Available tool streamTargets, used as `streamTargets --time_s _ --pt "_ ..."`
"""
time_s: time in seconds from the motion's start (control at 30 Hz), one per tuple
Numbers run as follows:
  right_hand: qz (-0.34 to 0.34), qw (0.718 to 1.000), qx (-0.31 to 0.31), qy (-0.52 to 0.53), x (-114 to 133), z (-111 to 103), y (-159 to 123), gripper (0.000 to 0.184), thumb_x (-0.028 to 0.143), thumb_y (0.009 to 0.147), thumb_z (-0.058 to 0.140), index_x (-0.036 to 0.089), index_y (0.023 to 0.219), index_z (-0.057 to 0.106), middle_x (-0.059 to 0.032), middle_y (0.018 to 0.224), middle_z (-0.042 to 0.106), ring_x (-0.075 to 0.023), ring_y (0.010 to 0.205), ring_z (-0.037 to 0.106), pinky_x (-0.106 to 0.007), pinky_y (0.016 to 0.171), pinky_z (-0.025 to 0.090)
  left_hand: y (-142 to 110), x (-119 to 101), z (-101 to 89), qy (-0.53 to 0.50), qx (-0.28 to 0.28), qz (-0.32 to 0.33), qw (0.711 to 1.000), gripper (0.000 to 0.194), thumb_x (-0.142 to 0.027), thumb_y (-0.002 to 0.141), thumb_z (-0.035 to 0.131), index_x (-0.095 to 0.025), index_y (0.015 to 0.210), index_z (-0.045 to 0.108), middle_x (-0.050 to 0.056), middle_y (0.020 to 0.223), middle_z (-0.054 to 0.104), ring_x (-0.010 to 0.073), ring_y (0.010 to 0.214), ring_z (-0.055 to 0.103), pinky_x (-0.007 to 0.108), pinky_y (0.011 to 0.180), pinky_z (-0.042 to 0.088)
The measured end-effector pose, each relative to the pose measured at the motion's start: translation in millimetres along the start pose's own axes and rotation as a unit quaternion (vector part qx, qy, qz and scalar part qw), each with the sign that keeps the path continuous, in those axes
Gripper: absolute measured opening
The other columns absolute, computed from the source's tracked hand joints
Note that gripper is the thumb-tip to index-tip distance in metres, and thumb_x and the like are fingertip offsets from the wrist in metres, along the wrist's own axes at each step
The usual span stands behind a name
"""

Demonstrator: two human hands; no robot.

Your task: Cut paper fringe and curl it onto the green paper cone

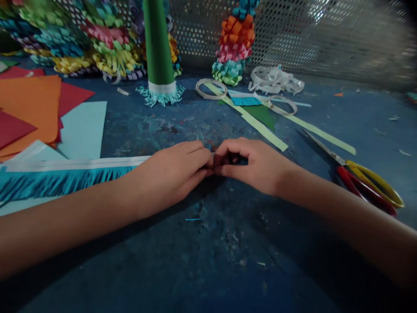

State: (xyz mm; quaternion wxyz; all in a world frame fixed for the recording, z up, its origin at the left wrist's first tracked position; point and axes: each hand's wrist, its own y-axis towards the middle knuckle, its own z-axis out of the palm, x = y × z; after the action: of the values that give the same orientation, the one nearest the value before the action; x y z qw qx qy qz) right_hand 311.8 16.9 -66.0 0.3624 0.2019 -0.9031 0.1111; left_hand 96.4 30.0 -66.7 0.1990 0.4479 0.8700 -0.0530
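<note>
One fringed strip (pixel 55 180) lies sideways over the worktop (pixel 211 269), leftward from the nearer left hand (pixel 176 168); the right hand (pixel 260 167) adjoins it, fingertips bunched, whether either grasps it I cannot tell.

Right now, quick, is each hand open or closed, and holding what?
Left hand: closed, at the fringed blue strip; its grip is hidden.
Right hand: pinched closed; can't tell on what.

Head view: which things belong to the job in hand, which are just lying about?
Likely in the job:
blue fringed strip, running to the left hand
right hand, meeting the left; anything pinched is hidden
possibly scissors, in neither hand

Apparently just lying about:
orange sheet
pale green strip
pale rings
</note>
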Motion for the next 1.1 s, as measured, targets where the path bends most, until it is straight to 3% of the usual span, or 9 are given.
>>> streamTargets --time_s 0.2,0.4,0.5,0.63,0.73,0.87,1.0,1.1 --pt "-0.114 0.99 -0.016 -0.082 -5.7 -1.2 -4.7 0.01 0.017 0.091 0.062 0.022 0.083 0.065 -0.0026 0.088 0.069 -0.0214 0.087 0.059 -0.035 0.081 0.043 0.0 0.6 1.1 -0.041 -0.016 -0.007 0.999 0.009 -0.014 0.098 0.05 -0.017 0.101 0.058 0.003 0.096 0.064 0.0175 0.086 0.063 0.027 0.072 0.046" --pt "-0.213 0.957 -0.01 -0.196 -5.8 -6.5 -13.1 0.018 0.024 0.101 0.054 0.018 0.095 0.069 -0.0089 0.097 0.068 -0.0245 0.086 0.056 -0.039 0.078 0.037 2.3 3.6 0.3 0.016 0.005 0.032 0.999 0.019 -0.013 0.099 0.044 -0.016 0.099 0.063 0.005 0.094 0.062 0.0184 0.086 0.063 0.028 0.075 0.047" --pt "-0.206 0.955 -0.009 -0.213 -5.5 -5.1 -13.9 0.014 0.028 0.1 0.058 0.019 0.095 0.067 -0.008 0.097 0.067 -0.025 0.087 0.056 -0.038 0.075 0.034 1.8 5.8 0.9 0.05 0.004 0.048 0.998 0.025 -0.015 0.101 0.04 -0.017 0.101 0.065 0.005 0.094 0.062 0.0193 0.086 0.064 0.029 0.075 0.049" --pt "-0.203 0.955 -0.025 -0.215 -4.8 -0.7 -10.8 0.018 0.018 0.099 0.05 0.02 0.088 0.065 -0.0065 0.09 0.067 -0.0232 0.081 0.053 -0.037 0.07 0.03 -3.7 10.6 1.9 0.1 -0.027 0.109 0.989 0.037 -0.021 0.108 0.031 -0.015 0.102 0.067 0.007 0.095 0.065 0.0204 0.09 0.064 0.031 0.083 0.051" --pt "-0.196 0.957 -0.031 -0.212 -2.1 0.6 -10.1 0.017 0.019 0.098 0.05 0.02 0.089 0.065 -0.0066 0.091 0.068 -0.0232 0.082 0.053 -0.037 0.07 0.029 -7.5 13.0 1.2 0.111 -0.03 0.142 0.983 0.038 -0.031 0.109 0.036 -0.013 0.097 0.067 0.009 0.097 0.065 0.0221 0.092 0.064 0.033 0.088 0.05" --pt "-0.128 0.974 -0.031 -0.182 2.0 1.0 -9.5 0.014 0.021 0.095 0.055 0.02 0.083 0.064 -0.0048 0.088 0.067 -0.0229 0.083 0.055 -0.038 0.074 0.031 -5.0 11.7 -1.0 0.053 -0.012 0.104 0.993 0.019 -0.026 0.103 0.052 -0.015 0.095 0.065 0.006 0.097 0.063 0.0193 0.087 0.063 0.028 0.078 0.047" --pt "-0.046 0.993 -0.047 -0.096 1.1 4.9 -7.1 0.003 0.021 0.089 0.062 0.022 0.085 0.063 -0.0031 0.091 0.065 -0.0235 0.09 0.058 -0.04 0.082 0.036 1.8 8.3 -3.7 0.008 0.016 0.045 0.999 0.014 -0.016 0.099 0.053 -0.016 0.09 0.064 0.004 0.096 0.061 0.0171 0.083 0.062 0.026 0.072 0.044" --pt "-0.053 0.993 -0.076 -0.068 -1.9 8.4 -6.8 0.006 0.018 0.088 0.063 0.022 0.091 0.06 -0.0029 0.095 0.064 -0.0218 0.089 0.059 -0.041 0.084 0.038 4.2 7.8 -5.0 -0.01 0.017 0.022 1.0 0.015 -0.016 0.099 0.052 -0.016 0.089 0.064 0.004 0.094 0.061 0.0173 0.082 0.061 0.027 0.073 0.043"
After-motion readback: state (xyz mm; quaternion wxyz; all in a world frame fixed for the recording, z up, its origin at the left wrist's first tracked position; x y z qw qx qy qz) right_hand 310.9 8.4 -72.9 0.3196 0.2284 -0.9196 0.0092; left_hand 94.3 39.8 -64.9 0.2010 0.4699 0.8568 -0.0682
